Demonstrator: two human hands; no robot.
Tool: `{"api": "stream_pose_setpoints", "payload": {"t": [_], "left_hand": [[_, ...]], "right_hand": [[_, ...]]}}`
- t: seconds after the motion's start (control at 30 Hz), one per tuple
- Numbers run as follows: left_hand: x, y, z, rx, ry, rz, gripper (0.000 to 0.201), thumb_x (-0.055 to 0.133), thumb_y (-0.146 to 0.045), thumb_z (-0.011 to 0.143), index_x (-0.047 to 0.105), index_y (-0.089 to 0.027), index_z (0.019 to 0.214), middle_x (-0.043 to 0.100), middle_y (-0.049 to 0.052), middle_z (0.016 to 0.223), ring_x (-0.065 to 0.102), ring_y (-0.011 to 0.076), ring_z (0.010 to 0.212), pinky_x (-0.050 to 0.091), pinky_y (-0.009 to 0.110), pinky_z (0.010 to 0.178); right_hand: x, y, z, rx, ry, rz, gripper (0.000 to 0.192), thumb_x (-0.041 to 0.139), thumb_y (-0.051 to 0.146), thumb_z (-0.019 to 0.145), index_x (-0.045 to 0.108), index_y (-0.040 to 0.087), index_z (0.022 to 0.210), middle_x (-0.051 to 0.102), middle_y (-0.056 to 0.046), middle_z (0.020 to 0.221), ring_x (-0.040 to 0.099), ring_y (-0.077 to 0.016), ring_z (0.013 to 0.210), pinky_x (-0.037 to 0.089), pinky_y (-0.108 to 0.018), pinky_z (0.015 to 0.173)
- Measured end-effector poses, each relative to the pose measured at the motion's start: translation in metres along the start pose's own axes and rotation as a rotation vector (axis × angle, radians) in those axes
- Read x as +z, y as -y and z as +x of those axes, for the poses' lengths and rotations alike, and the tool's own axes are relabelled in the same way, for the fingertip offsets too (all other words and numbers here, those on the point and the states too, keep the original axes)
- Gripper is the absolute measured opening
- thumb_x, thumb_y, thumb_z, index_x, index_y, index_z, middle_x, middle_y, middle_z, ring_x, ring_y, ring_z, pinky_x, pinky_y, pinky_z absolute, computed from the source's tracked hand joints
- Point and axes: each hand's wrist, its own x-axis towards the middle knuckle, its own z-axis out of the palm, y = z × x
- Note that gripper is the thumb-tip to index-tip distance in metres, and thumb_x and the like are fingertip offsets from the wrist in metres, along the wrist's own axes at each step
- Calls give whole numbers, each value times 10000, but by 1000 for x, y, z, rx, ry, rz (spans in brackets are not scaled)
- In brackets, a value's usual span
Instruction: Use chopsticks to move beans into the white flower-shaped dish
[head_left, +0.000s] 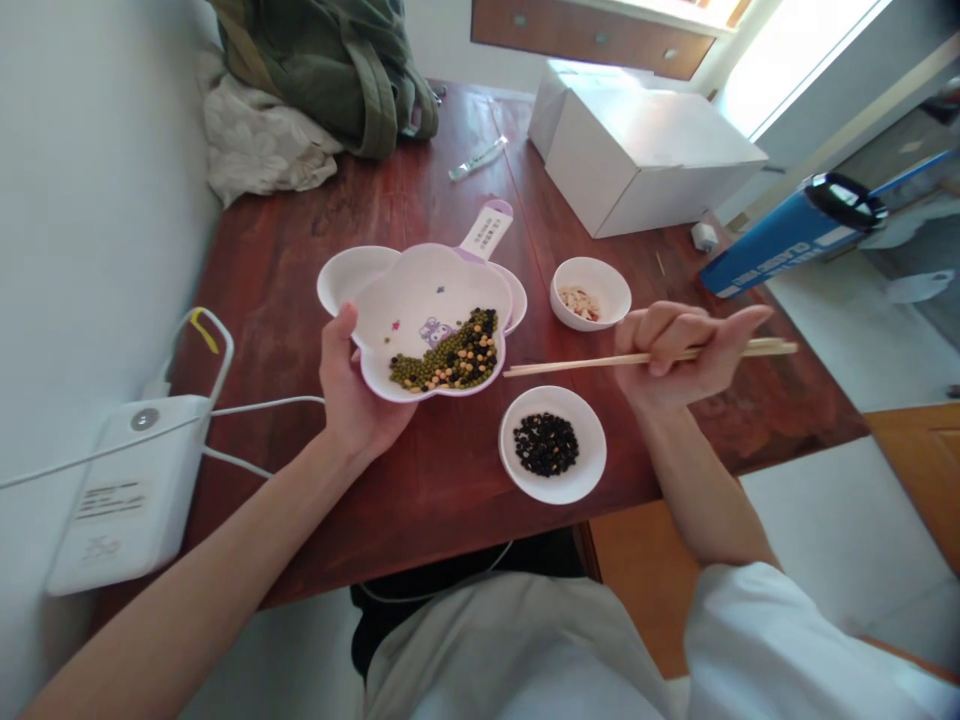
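Note:
My left hand (pixel 356 395) grips the near left rim of a white, flower-shaped bowl (pixel 405 290) with a lilac edge and a short handle, tilted toward me. Mixed green, black and tan beans (pixel 454 355) have gathered along its lower right side. A pair of wooden chopsticks (pixel 574 365) is held in my right hand (pixel 675 350), tips close together just off the bowl's right edge, with nothing between them. Below the tips stands a round white bowl (pixel 510 465) of black beans (pixel 546 445). Behind it, another white bowl (pixel 611 285) holds pale pieces (pixel 581 302). A further white bowl (pixel 349 275) shows partly behind the flower-shaped one.
A white box (pixel 645 130) stands at the back right, near a blue bottle (pixel 787 235). A green bag (pixel 330 60) and patterned cloth (pixel 262 130) lie at the back left. White cables run from a power strip (pixel 135 490) on the left. A slim wrapper (pixel 478 158) lies farther back.

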Motion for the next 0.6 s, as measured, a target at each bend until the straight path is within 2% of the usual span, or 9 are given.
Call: {"api": "stream_pose_setpoints", "payload": {"t": [0.1, 0.2, 0.3, 0.5, 0.6], "left_hand": [[1, 0, -1, 11, 23, -1, 392, 505, -493, 1003, 740, -261, 1214, 705, -9, 1385, 468, 325, 1477, 457, 472, 1189], [2, 1, -2, -2, 43, 7, 407, 478, -491, 1019, 738, -260, 1231, 689, -6, 1412, 461, 319, 1484, 459, 477, 1187], [2, 1, -3, 8, 45, 26, 406, 483, -492, 1017, 737, -264, 1237, 700, -4, 1392, 462, 324, 1481, 464, 481, 1182], [1, 0, -2, -23, 27, 22, 342, 565, -521, 966, 752, -336, 1185, 702, -22, 1373, 547, 326, 1407, 528, 500, 1111], [1, 1, -3, -39, 51, 36, 374, 540, -534, 976, 750, -311, 1191, 693, -11, 1388, 517, 328, 1435, 515, 486, 1125]], "right_hand": [[-7, 4, 8, 168, 158, 77, 748, 370, 481, 1106, 411, 206, 411, 270, 26, 366, 251, -87, 295, 218, -259, 325], [-7, -4, 2, 316, 301, 55, 739, 396, 511, 1096, 526, 206, 436, 393, 6, 379, 349, -101, 310, 280, -256, 330], [-3, -13, -7, 339, 317, -4, 702, 454, 539, 1073, 622, 192, 486, 485, -20, 427, 432, -115, 342, 340, -264, 348], [4, -19, -13, 308, 273, -25, 700, 448, 571, 1062, 656, 193, 512, 540, -43, 461, 544, -151, 389, 429, -290, 385], [8, -23, -17, 283, 296, -21, 663, 449, 533, 1073, 685, 188, 559, 584, -52, 506, 595, -162, 443, 485, -303, 443]]}}
